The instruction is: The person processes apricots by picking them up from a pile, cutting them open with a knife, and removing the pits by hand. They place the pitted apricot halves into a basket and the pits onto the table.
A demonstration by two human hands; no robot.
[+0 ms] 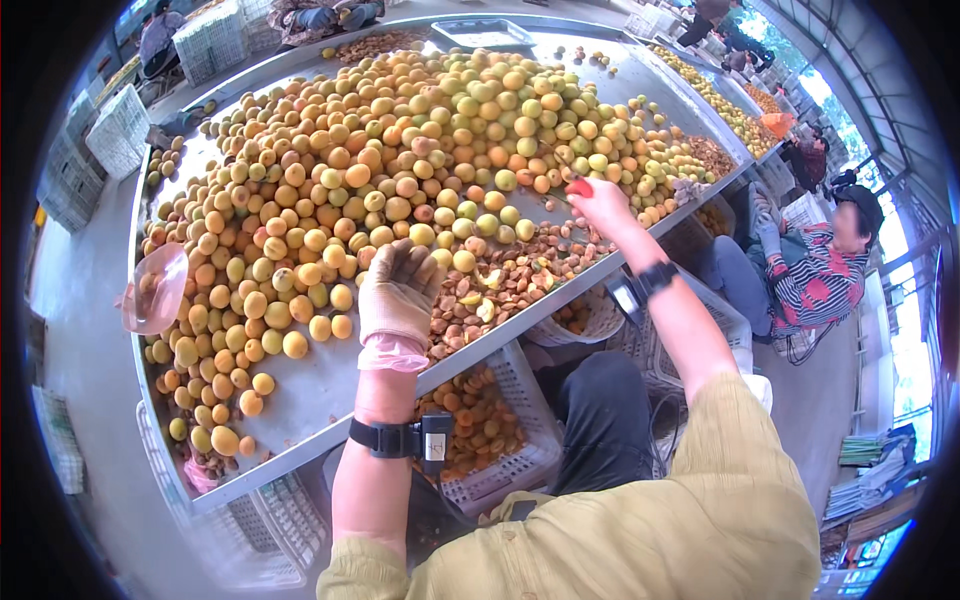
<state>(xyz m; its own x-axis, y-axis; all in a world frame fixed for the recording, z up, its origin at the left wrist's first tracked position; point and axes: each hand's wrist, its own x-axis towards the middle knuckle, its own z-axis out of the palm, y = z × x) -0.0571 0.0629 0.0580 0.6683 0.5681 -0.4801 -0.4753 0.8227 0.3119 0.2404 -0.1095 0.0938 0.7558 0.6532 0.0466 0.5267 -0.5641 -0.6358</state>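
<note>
My left hand (400,295), in a pale work glove with a pink cuff, is at the near edge of a heap of apricots (330,170). Its stained fingers are loosely bent and apart, with nothing visible in them. Farther right, my bare right hand (605,210) is closed on a small red object (579,187), whose kind I cannot make out. That hand is above the metal table (330,385), near the apricots. Brown apricot pits (530,265) lie piled between my hands, with a few yellowish fruit scraps among them.
Below the table edge, a plastic crate (500,480) holds halved apricots. A clear pinkish scoop-like container (158,290) is at the left rim. A shallow tray (484,34) lies at the far side. Another person (820,260) sits at the right; stacked crates (118,132) stand left.
</note>
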